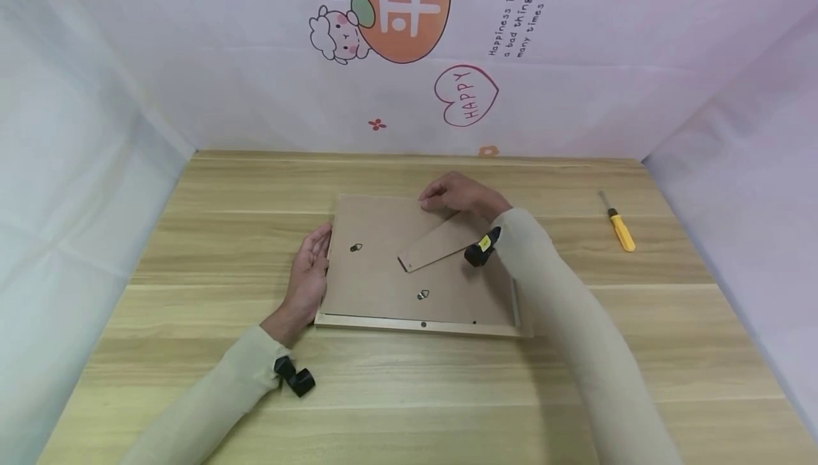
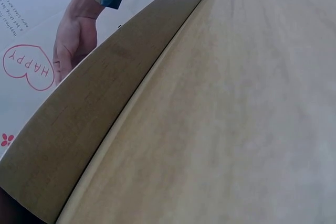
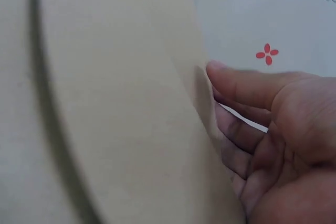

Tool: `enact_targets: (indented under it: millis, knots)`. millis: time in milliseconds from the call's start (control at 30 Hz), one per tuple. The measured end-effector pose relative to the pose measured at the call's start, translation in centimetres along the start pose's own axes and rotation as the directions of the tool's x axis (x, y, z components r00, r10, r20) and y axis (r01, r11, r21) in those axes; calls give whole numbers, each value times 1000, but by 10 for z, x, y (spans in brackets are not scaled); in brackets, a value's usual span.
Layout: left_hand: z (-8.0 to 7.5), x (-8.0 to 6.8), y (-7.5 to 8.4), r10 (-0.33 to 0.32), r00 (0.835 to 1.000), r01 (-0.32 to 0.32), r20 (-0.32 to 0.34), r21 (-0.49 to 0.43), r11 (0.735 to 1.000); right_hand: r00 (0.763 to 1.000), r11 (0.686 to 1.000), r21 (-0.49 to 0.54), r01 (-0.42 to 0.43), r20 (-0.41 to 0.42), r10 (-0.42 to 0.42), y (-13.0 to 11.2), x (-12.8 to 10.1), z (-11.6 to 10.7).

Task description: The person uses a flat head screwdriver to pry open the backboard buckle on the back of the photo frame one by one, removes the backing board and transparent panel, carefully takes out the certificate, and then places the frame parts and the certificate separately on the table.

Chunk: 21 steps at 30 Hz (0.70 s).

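A wooden picture frame (image 1: 415, 325) lies face down in the middle of the table, its brown backing board (image 1: 377, 273) up. A folding stand leg (image 1: 437, 243) lies flat on the board, beside two small metal hangers (image 1: 356, 247). My left hand (image 1: 314, 255) rests flat against the frame's left edge with straight fingers. My right hand (image 1: 441, 199) touches the frame's far edge; in the right wrist view its fingers (image 3: 247, 85) lie against the board's edge (image 3: 199, 93). The left wrist view shows the frame's side (image 2: 105, 103) and the right hand (image 2: 73, 40) beyond it.
A yellow-handled screwdriver (image 1: 618, 224) lies on the wooden table (image 1: 409, 387) at the right. White printed sheets wall the table in at the back (image 1: 447, 81) and on both sides. Black cameras sit on both wrists (image 1: 482, 246).
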<state>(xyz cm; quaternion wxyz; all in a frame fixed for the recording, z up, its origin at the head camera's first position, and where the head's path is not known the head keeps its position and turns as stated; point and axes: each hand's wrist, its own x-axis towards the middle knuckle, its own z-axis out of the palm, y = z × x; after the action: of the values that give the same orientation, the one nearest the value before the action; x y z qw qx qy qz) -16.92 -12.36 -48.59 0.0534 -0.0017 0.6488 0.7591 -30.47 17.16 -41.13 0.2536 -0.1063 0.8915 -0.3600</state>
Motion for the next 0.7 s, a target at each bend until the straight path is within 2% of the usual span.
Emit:
enact_targets:
  millis: [167,467,700]
  knots:
    - [-1,0,0,6,1000,-6,1,-13,1000,999,999,49,-15,31,14,6,8,-4]
    - [1,2,-1,16,1000,-16,-7,-4,1000,998,990,129,-60,36,56,13,13,-10]
    - [1,1,1,-9,1000,9,-17,17,1000,996,984,160,-76,48,69,12,13,-11]
